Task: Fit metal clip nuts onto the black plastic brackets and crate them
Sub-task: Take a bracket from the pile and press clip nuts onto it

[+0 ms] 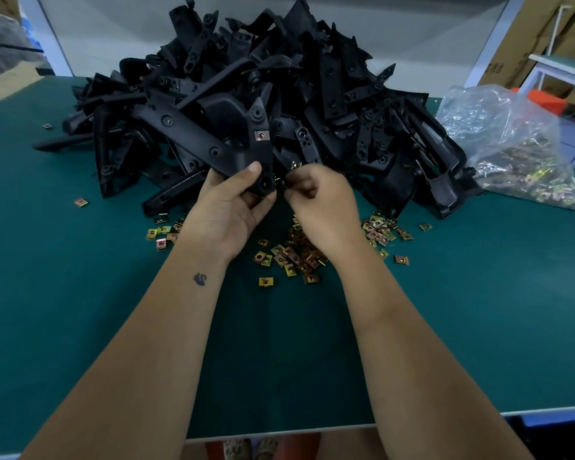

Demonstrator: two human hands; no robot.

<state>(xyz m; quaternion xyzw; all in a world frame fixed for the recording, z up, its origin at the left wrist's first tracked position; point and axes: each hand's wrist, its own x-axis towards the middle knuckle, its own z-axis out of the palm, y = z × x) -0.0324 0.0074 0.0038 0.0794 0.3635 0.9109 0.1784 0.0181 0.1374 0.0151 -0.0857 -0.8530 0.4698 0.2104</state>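
The left hand (233, 200) is gripping a bracket (213, 141) just in front of the pile (263, 78), steadying its near end. The right hand (316, 197), fingers pinched narrow, is apparently bringing a nut to it; loose nuts (296, 257) are lying on the desk (80, 310) nearer than the pile.

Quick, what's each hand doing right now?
Left hand: holding a black plastic bracket.
Right hand: fingers curled at the bracket's end; contents cannot be told.

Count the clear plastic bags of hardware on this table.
1. The clear plastic bag of metal clips lies at the green table's far right, beside the pile of black plastic brackets. That pile could be hiding another.
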